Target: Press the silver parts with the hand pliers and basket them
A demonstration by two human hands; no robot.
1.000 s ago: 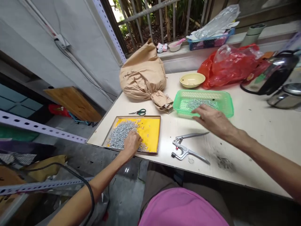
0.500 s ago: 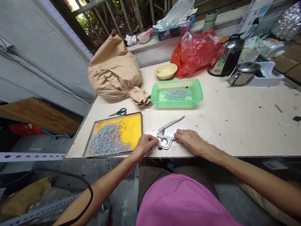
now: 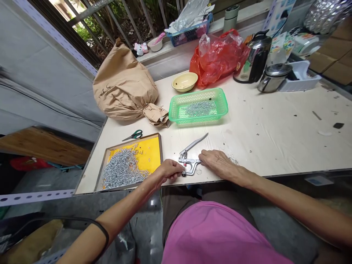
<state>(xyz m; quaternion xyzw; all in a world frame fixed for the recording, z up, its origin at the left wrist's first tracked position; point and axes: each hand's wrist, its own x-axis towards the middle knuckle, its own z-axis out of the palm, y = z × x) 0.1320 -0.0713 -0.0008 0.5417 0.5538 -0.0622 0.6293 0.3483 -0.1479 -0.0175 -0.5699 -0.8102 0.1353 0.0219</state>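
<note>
Snap-fastener pliers (image 3: 195,161) lie at the table's front edge, their upper handle raised and their jaws facing left. My right hand (image 3: 216,163) is closed around the lower handle. At the jaws, my left hand (image 3: 171,170) pinches something too small to make out. To its left, a shallow cardboard tray (image 3: 160,149) with a yellow bottom holds a heap of small silvery metal pieces (image 3: 122,170). Beyond the pliers, a green plastic basket (image 3: 198,120) contains more silvery pieces (image 3: 200,108).
Green-handled scissors (image 3: 136,134) lie behind the tray. Further back are a brown paper sack (image 3: 123,84), a cream bowl (image 3: 184,82), a red plastic bag (image 3: 216,60), a kettle (image 3: 254,57) and a steel pot (image 3: 273,77). Small scraps dot the table (image 3: 280,135).
The view has shifted a little, so the things on the table appear further left. My left hand stays at the jaws, and my right hand keeps hold of the pliers.
</note>
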